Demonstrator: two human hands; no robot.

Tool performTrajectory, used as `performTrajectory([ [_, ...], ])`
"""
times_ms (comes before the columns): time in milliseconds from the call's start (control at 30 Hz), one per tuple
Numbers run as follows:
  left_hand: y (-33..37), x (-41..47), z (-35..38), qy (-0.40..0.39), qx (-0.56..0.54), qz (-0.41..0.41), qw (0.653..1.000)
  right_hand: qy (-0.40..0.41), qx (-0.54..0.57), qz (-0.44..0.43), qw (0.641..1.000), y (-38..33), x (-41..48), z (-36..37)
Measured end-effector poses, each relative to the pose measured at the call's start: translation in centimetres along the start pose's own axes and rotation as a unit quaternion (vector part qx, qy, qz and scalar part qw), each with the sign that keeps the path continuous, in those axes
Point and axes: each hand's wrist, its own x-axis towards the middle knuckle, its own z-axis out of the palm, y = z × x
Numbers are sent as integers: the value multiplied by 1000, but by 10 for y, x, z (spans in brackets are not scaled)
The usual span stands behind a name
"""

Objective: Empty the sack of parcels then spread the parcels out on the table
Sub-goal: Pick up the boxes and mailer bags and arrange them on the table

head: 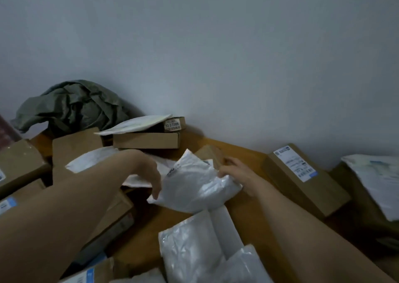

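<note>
Far left: grey-green sack [71,105], crumpled against the wall, behind stacked cardboard boxes [20,164].

Centre, rear: flat carton [146,140] with a white padded envelope [133,124] on top.

Centre: our left hand [149,174] pinches the near-left corner of a white poly mailer [192,187]. Our right hand [235,172] grips its right edge. The hands are apart, over the wooden table [244,153].

Foreground: more white poly parcels [194,252].

Right: long labelled carton [302,174], lying flat.
</note>
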Motion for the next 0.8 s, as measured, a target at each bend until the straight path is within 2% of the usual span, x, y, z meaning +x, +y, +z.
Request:
performTrajectory([
  [33,10,2,-1,-52,-42,9,998,5,27,15,1000,6,-2,-13],
  [100,34,4,-5,-62,-191,78,976,34,51,45,997,19,-3,-37],
  [200,79,10,-2,24,-318,181,930,76,53,61,994,36,-6,-65],
  [300,119,21,16,120,-295,206,925,116,10,46,992,50,-10,-81],
  [367,130,32,13,173,-263,174,933,210,-67,19,975,60,-9,-93],
  [433,128,46,0,167,-261,114,944,276,-158,-4,948,74,-8,-110],
  [467,123,51,-5,169,-219,62,959,286,-198,-6,937,81,-7,-118],
  [533,111,65,-9,183,-2,-99,978,286,-247,-3,926,94,-2,-130],
  [567,105,70,-11,233,98,-173,952,279,-262,-1,924,99,-1,-133],
  [600,106,71,-12,319,141,-174,921,277,-271,-7,922,102,2,-134],
  [633,111,74,-12,382,156,-126,902,274,-276,-24,921,102,3,-133],
  [667,123,71,-14,410,131,-31,902,269,-277,-46,921,102,6,-130],
  [733,155,58,-16,400,91,120,904,268,-293,-80,914,99,11,-124],
  [800,192,57,-3,326,-7,208,922,281,-334,-69,897,95,14,-123],
])
